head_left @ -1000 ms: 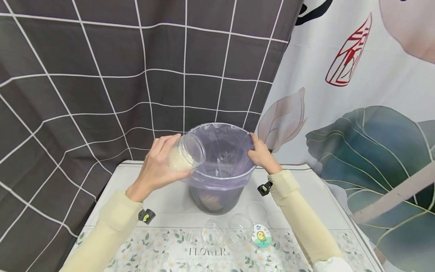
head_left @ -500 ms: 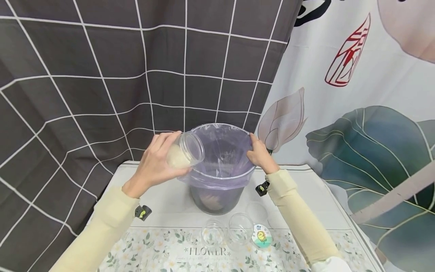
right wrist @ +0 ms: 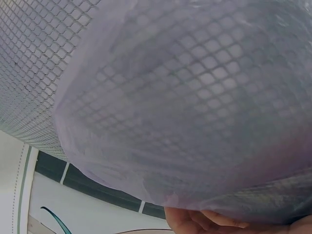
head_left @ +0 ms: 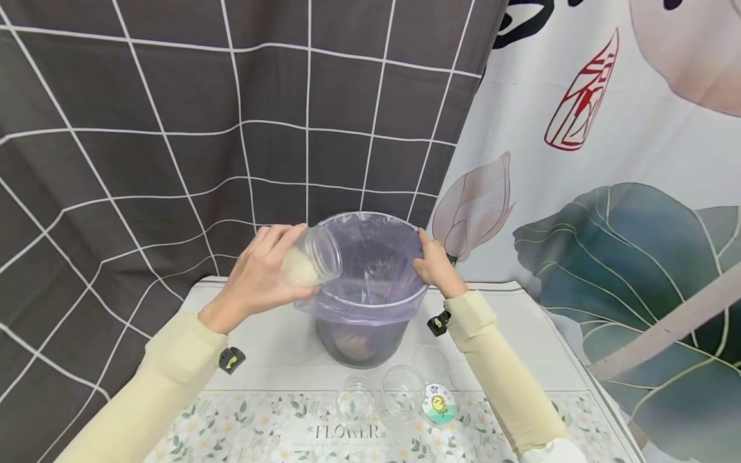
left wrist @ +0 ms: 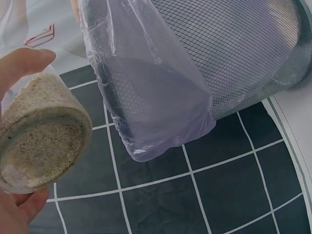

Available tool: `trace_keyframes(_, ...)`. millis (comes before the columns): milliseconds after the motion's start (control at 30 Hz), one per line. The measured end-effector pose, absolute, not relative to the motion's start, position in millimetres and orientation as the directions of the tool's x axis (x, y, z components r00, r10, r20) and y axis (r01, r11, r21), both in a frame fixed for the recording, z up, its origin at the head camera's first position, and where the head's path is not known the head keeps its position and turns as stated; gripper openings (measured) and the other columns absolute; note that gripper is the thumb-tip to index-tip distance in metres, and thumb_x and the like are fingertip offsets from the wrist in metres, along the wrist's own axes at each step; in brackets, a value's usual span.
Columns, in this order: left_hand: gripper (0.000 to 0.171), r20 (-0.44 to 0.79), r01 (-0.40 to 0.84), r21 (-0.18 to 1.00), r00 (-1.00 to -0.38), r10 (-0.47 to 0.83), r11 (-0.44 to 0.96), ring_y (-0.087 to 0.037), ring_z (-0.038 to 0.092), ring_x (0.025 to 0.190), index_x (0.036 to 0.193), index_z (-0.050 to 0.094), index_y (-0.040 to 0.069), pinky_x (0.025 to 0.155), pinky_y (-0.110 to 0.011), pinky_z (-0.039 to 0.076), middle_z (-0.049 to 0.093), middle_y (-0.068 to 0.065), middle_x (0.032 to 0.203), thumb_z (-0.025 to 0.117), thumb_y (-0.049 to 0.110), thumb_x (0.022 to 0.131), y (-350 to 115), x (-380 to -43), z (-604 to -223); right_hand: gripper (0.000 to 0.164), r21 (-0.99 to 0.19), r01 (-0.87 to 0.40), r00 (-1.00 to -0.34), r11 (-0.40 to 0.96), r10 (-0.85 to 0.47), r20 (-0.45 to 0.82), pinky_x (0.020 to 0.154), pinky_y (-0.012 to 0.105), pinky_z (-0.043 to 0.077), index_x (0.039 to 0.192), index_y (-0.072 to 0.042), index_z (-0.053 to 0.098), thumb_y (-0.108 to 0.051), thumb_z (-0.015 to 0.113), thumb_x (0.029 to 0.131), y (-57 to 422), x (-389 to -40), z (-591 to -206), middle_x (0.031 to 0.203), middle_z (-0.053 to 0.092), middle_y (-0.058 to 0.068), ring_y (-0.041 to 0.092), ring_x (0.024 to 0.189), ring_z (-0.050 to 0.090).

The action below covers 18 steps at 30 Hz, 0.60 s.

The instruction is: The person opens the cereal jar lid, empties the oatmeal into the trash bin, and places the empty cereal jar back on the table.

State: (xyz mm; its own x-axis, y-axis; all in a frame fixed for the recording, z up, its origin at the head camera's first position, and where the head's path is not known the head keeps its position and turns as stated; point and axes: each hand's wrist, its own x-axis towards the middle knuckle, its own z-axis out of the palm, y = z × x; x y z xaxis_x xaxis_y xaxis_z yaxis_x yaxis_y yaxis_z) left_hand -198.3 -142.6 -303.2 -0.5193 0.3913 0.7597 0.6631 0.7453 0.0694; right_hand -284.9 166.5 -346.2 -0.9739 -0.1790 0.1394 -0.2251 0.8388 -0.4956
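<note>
My left hand (head_left: 257, 273) grips a clear plastic jar (head_left: 309, 258), thumb and fingers around its sides. Pale, grain-like flakes fill its lower part, seen through the base in the left wrist view. The jar is tilted with its mouth over the left rim of a mesh trash can (head_left: 361, 337). A thin purple trash bag (head_left: 376, 312) lines the can and folds down over its rim. On the right side, my right hand (head_left: 438, 265) holds the bagged rim, thumb inward. The right wrist view shows its fingers (right wrist: 195, 222) partly hidden under the bag.
In front of the can lie a clear round container (head_left: 356, 402), another clear container (head_left: 402, 392), a clear disc (head_left: 431, 363) and a round lid with a flower picture (head_left: 440, 405). A dark grid curtain (head_left: 278, 154) hangs close behind the white table (head_left: 260, 360).
The left hand has shifted slightly left with the jar, which stays tilted at the can's rim. The right hand keeps its place on the rim. The head view has moved a little.
</note>
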Motion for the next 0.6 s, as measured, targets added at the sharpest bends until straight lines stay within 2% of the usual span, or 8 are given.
trace_keyframes(400,0.087,0.708,0.642,-0.024,-0.530,0.466,0.767,-0.024,0.041,0.084,0.119,0.043,0.008,0.068,-0.035,0.038,0.046,-0.008,0.100,0.066,0.049,0.045,-141.9,-202.2,-288.4,0.072,-0.488,-0.199,-0.980,0.850,-0.167,0.110,0.091,0.046,0.025,0.133,-0.002,0.010,-0.005,0.043,0.069,165.6,-284.3,-344.4,0.121,0.030,0.029,0.038,0.111,0.026)
trace_keyframes(600,0.085,0.683,0.657,-0.093,-0.505,0.527,0.748,-0.026,0.040,0.085,0.118,0.043,0.006,0.067,-0.036,0.038,0.045,-0.011,0.101,0.065,0.046,0.046,-141.2,-204.3,-284.2,0.073,-0.473,-0.190,-0.982,0.860,-0.160,0.103,0.089,0.045,0.028,0.133,-0.004,0.009,-0.005,0.044,0.069,165.3,-285.7,-345.4,0.121,0.031,0.028,0.036,0.110,0.028)
